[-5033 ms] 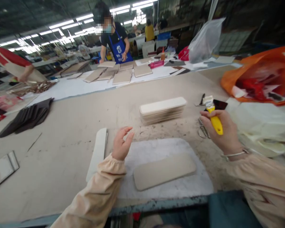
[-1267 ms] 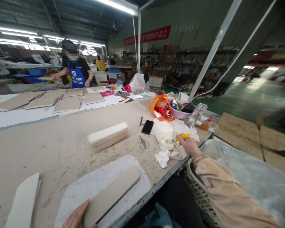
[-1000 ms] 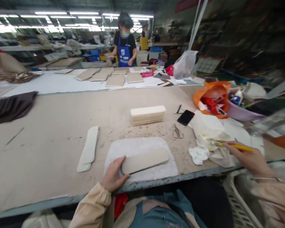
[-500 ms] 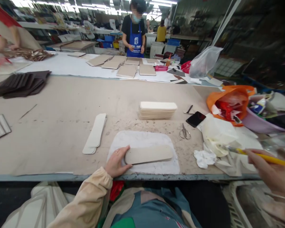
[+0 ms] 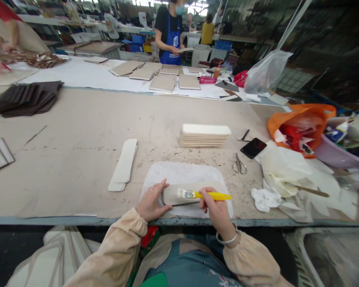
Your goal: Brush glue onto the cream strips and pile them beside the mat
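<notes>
My left hand (image 5: 152, 202) grips the left end of a long beige panel (image 5: 171, 196) with rounded corners, thumb at the near edge and fingers at the far edge. The panel lies on a white sheet (image 5: 182, 168) near the table's front edge. In my right hand (image 5: 217, 212) is a yellow-handled paintbrush (image 5: 195, 194), its pale bristles pointing left over the panel; whether they touch it I cannot tell. My right hand hides part of the panel's right side. Left of the sheet lie overlapping white strips (image 5: 124, 166); behind it stands a neat stack of similar strips (image 5: 205, 136).
To the right are scissors (image 5: 239, 165), a black phone (image 5: 253, 148), crumpled tissue (image 5: 265, 200), a plastic-covered container (image 5: 287, 169) with a stick across it, and an orange bag (image 5: 302, 109). Dark panels (image 5: 32, 99) lie far left. A co-worker (image 5: 170, 38) stands across the table.
My right hand has come in from the far right, bringing the paintbrush from the plastic-covered container to above the panel. My left hand stays on the panel. The co-worker now holds a flat piece.
</notes>
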### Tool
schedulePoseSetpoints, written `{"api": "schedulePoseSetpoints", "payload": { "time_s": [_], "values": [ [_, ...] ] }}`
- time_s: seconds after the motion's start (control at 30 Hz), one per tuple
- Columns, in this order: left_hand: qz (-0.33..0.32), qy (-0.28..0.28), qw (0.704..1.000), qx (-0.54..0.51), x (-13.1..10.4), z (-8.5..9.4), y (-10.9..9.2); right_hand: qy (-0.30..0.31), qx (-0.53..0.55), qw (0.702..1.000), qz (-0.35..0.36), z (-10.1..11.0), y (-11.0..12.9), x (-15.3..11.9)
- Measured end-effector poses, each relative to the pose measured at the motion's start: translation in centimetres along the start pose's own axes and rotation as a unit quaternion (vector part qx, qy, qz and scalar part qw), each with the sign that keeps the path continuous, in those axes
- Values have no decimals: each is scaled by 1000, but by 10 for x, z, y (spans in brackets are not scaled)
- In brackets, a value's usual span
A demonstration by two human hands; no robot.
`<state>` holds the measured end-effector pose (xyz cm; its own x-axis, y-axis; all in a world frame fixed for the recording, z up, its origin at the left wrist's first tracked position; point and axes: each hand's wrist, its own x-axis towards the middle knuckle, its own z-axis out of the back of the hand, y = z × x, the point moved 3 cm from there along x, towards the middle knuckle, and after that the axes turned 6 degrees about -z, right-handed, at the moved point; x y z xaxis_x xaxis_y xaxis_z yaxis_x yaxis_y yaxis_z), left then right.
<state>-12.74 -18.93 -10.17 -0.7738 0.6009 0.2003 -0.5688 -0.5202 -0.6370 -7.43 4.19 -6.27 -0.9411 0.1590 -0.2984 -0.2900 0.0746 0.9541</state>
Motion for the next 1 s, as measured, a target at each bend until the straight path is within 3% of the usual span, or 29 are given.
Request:
{"api": "schedulePoseSetpoints", "payload": {
  "time_s": [0.1, 0.2, 0.5, 0.67, 1.0],
  "values": [
    [3, -2, 1000, -9, 0, 1, 0, 28, -12, 1000, -7, -27, -3, 8],
    [1, 1, 1000, -14, 0, 1, 0, 35, -27, 999, -6, -39, -4, 15],
    [-3, -6, 1000, -8, 0, 1, 1, 27, -79, 996, 15, -38, -11, 23],
    [-7, -2, 1000, 3, 0, 0, 2, -32, -93, 995, 9, -9, -12, 22],
    [-13, 1, 999, 31, -1, -4, 7, -188, -208, 958, 55, 86, -1, 19]
  ]
}}
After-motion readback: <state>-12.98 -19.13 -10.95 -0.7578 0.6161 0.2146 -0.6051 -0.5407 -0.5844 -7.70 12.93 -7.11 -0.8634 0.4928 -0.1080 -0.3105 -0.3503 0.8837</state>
